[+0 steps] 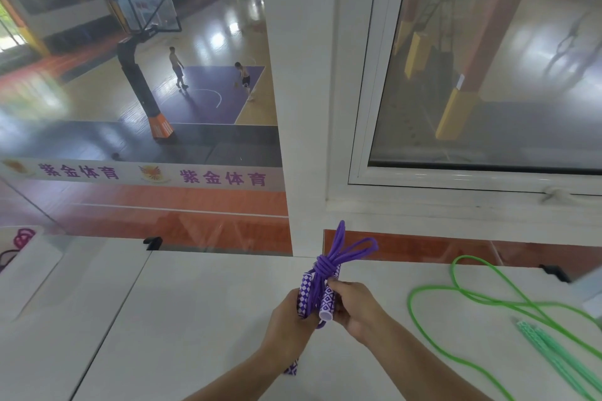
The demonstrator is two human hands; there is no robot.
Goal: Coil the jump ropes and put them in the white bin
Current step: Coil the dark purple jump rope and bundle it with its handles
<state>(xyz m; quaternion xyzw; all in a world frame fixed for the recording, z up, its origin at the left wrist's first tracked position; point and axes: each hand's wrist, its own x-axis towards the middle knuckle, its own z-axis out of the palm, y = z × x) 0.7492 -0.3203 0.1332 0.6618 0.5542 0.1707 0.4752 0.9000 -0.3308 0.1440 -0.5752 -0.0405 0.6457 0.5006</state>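
Note:
A purple jump rope (329,262) with purple-and-white diamond-patterned handles is bundled and wrapped with its own cord, loops sticking up. My left hand (288,319) grips the bundle from the left around one handle. My right hand (353,308) pinches the other handle and cord from the right. Both hold it above the white table (195,319). A green jump rope (462,296) lies uncoiled on the table to the right, its green handles (547,348) at the right edge. The white bin (22,267) stands at the far left with a pink rope inside.
A glass barrier and a white pillar (306,107) stand behind the table, and a window (488,75) is at right. Black clips (153,242) sit at the table's back edge. Below the glass lies a basketball court with two people.

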